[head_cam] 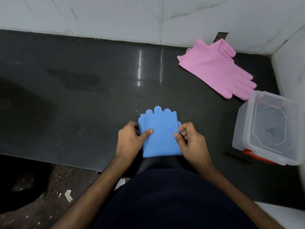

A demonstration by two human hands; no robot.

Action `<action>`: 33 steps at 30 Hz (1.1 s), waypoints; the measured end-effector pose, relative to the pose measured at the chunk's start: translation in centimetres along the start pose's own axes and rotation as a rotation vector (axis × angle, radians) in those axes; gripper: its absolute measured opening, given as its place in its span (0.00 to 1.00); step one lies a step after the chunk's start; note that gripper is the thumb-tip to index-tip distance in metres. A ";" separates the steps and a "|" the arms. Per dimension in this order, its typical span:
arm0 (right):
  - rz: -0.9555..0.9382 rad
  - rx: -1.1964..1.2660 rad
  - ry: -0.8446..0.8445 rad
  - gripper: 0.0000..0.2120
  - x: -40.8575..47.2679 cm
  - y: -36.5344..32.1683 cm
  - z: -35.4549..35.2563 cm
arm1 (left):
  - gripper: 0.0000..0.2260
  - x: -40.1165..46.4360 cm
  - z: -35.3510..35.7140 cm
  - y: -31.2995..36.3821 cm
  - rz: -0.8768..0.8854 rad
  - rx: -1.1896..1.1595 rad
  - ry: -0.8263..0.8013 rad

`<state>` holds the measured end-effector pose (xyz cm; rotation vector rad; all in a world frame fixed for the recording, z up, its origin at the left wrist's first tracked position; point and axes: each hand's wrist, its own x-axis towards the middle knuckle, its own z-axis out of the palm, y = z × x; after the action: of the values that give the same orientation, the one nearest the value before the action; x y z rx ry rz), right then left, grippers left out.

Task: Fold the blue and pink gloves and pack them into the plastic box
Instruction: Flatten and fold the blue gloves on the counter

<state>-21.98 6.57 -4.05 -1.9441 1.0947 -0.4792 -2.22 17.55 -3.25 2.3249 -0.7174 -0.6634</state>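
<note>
The blue gloves (159, 134) lie folded into a flat rectangle near the front edge of the dark counter (82, 100), fingertips showing at the far end. My left hand (130, 139) grips the left edge, thumb on top and fingers curled underneath. My right hand (188, 138) pinches the right edge with curled fingers. The pink gloves (214, 68) lie unfolded, one over the other, at the back right. The clear plastic box (267, 128) with a red latch stands at the right with its lid on.
White marble walls (148, 17) close the counter at the back and on the right. The counter's front edge runs just below the blue gloves. A speckled floor (54, 195) with small debris lies lower left. My dark clothing fills the bottom middle.
</note>
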 end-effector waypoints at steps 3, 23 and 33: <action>0.048 -0.054 -0.039 0.12 -0.2 -0.1 -0.5 | 0.22 0.4 -0.3 0.0 -0.034 -0.034 -0.039; 0.297 -0.130 0.063 0.14 -1.0 -1.3 0.7 | 0.15 1.4 -0.8 0.1 0.046 -0.068 -0.220; 0.398 0.229 0.117 0.10 0.1 -4.8 2.6 | 0.14 1.9 -2.9 -0.3 -0.003 -0.514 -0.274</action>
<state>-17.76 9.06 -1.70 -1.4682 1.3972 -0.4772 1.02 17.70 -1.96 1.7836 -0.5754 -1.0443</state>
